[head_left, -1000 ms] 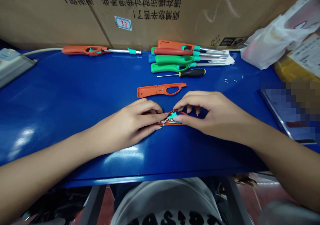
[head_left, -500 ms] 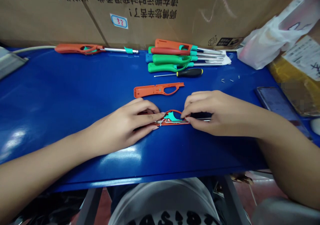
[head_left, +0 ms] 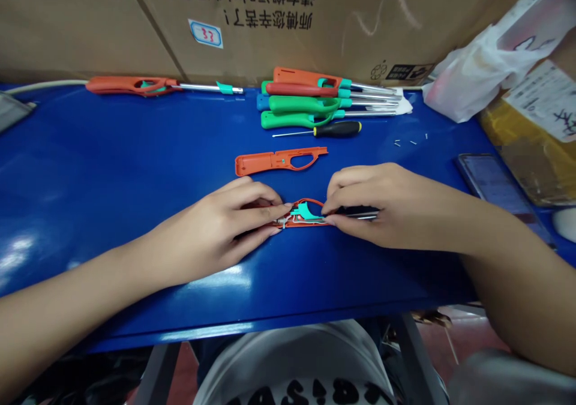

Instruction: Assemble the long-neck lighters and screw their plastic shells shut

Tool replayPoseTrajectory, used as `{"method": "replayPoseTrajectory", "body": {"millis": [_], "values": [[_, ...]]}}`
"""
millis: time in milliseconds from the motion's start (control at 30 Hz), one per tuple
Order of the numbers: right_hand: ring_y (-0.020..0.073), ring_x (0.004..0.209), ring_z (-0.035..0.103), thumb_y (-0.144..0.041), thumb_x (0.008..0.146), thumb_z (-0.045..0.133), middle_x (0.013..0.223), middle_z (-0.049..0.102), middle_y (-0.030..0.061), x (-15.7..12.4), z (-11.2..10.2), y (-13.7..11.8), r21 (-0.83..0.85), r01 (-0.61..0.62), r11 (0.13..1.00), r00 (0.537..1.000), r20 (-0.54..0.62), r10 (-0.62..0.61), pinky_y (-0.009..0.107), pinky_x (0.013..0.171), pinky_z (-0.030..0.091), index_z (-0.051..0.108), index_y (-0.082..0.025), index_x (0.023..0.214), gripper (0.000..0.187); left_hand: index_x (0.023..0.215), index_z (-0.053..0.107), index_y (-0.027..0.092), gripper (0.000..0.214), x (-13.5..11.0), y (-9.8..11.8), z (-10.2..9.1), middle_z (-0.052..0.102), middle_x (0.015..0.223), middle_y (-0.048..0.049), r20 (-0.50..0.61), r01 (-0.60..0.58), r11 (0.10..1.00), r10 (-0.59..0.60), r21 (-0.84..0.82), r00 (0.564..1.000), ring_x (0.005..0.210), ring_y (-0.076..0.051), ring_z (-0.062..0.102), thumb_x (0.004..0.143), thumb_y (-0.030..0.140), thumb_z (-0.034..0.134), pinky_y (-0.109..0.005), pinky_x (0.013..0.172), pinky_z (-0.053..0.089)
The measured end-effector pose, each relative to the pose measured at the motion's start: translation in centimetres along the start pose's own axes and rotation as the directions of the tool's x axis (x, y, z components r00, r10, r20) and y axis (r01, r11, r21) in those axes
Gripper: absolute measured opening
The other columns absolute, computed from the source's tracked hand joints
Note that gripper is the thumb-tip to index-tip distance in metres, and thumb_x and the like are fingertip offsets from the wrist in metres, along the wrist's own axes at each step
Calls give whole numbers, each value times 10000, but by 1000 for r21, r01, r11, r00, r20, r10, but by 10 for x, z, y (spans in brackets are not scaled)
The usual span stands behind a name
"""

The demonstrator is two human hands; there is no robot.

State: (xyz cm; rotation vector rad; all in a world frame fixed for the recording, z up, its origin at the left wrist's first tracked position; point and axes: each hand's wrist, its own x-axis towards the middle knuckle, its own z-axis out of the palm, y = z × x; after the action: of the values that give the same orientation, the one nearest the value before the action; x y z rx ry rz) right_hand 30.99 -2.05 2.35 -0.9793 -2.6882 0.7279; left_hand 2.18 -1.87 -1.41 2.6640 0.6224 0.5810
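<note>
An opened orange lighter (head_left: pixel 306 224) of the long-nosed kind lies on the blue table, its teal trigger (head_left: pixel 306 211) and a white wire showing inside. My left hand (head_left: pixel 234 222) grips the handle end, thumb and fingers closed round the casing and covering much of it. At the other end, my right hand (head_left: pixel 373 204) pinches the lighter where the metal tube (head_left: pixel 362 216) leaves the casing. Just beyond both hands rests the loose orange half-shell (head_left: pixel 281 161), its hollow side up. A black-and-yellow screwdriver (head_left: pixel 337 129) lies behind that.
Several lighters (head_left: pixel 306 104) in orange, red, green and blue lie stacked at the back. Another orange lighter (head_left: pixel 130 85) is at the back left. Small screws (head_left: pixel 413 143) and a phone (head_left: pixel 499 192) are on the right. A cardboard box (head_left: pixel 252 45) walls off the rear.
The whole view has shifted slightly, so things appear a little further left. My right fingers sit slightly closer to the trigger; both hands keep hold of the lighter.
</note>
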Motion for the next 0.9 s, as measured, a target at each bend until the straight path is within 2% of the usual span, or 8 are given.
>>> {"method": "replayPoseTrajectory", "body": {"millis": [133,333,533,733,900], "values": [[196,862,662,-250,934,665,969,731,38,-5,-1,-3,-82,-73,994,997,30,75,321,719,460,742,-226,933,80,1309,707,143,295,-1,1,-1,693,1183,-113,5,-2,1000,2,17,1000,1064,-201,664,1025,158,628,-324,952,555],[192,892,640,-229,1000,575,994,701,37,-6,4,-1,-102,-90,991,992,74,98,322,743,433,691,-221,972,120,1300,709,134,287,-1,1,-1,701,1176,-119,0,-8,1000,8,23,1000,1058,-207,676,1026,159,625,-328,945,566],[185,875,629,-185,986,557,966,703,29,-3,1,1,-2,-64,998,991,120,64,319,742,422,665,-223,918,133,1322,699,199,291,-2,2,-1,707,1197,-106,10,13,1000,-13,16,1000,1094,-218,684,1050,195,595,-348,944,589],[184,883,637,-152,955,587,978,720,26,-3,0,-2,13,-50,999,998,42,50,318,763,438,670,-222,951,108,1299,715,159,281,-1,3,-2,706,1176,-112,14,19,1000,-19,15,1000,1054,-214,683,1040,185,608,-324,912,575],[208,951,664,-207,991,585,950,740,31,-4,2,-2,-23,16,1000,996,93,-14,326,801,459,733,-232,936,160,1299,723,140,290,0,3,-2,704,1181,-126,20,4,1000,-5,20,1000,1048,-219,676,1033,170,611,-331,921,564]]}}
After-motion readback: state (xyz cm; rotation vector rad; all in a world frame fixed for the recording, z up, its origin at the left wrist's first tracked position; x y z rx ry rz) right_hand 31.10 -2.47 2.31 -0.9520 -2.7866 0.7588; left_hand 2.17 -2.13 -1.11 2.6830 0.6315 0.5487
